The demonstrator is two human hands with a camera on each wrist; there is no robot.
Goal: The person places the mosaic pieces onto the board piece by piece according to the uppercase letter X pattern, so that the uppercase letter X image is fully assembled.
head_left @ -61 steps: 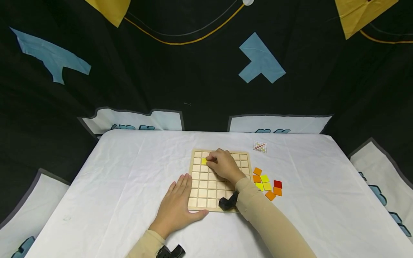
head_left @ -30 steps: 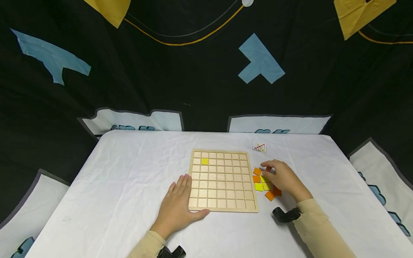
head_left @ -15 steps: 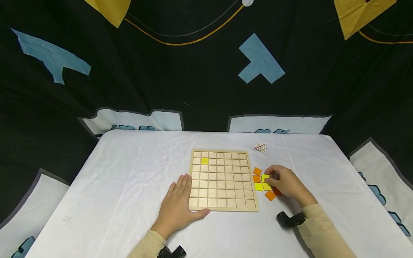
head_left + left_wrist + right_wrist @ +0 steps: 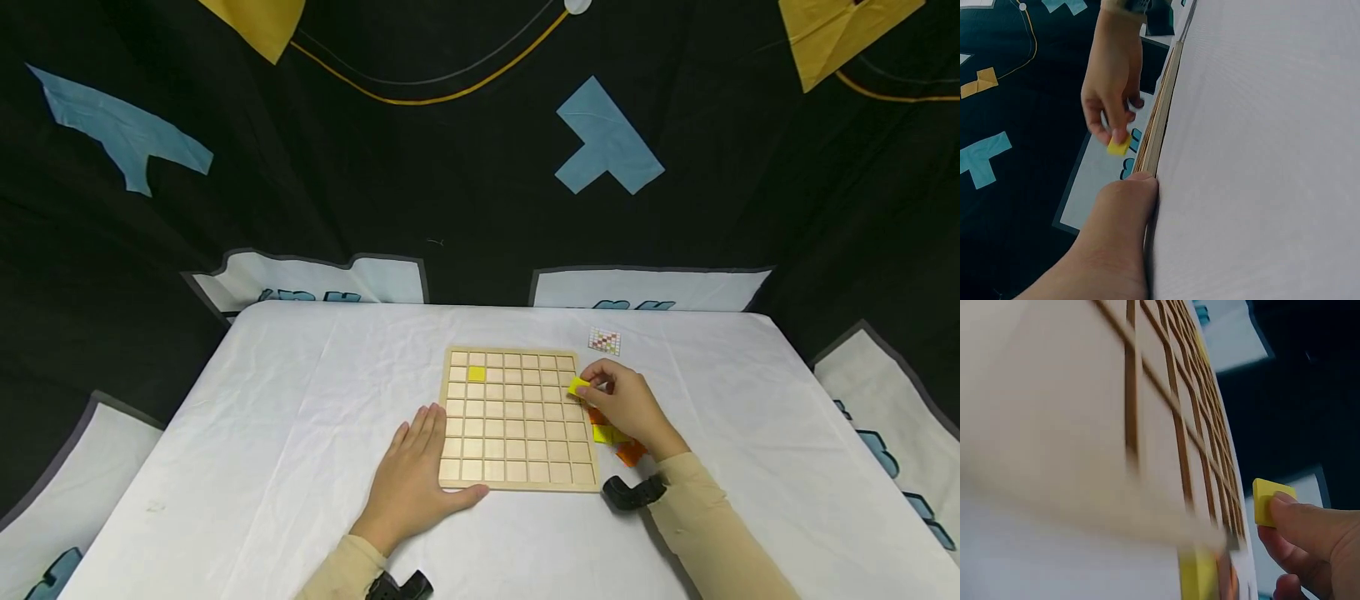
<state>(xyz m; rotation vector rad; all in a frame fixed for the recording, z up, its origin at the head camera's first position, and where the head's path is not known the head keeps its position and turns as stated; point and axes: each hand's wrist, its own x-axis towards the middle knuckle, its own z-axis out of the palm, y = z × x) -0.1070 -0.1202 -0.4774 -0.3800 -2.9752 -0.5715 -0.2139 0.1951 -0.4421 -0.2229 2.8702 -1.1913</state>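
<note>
A light wooden grid board (image 4: pixel 513 425) lies on the white-covered table. One yellow tile (image 4: pixel 476 374) sits in a square near its upper left corner. My left hand (image 4: pixel 412 483) rests at the board's left side, fingers straight along the edge and thumb at the front corner; the left wrist view has the thumb (image 4: pixel 1129 206) against the board's rim. Raised over the board's right edge, my right hand (image 4: pixel 622 404) pinches another yellow tile (image 4: pixel 1269 499) between thumb and fingers. Below it lie loose yellow tiles (image 4: pixel 602 434) and orange tiles (image 4: pixel 630 454), partly hidden by the hand.
A small card with a coloured grid pattern (image 4: pixel 604 341) lies beyond the board to the right. White cloth (image 4: pixel 225 433) covers the table. Behind it hangs a dark curtain (image 4: pixel 450 192) with blue and yellow shapes.
My right hand went from the board to the loose tiles, took a yellow tile and lifted it left toward the board's right edge. The left hand has stayed in place.
</note>
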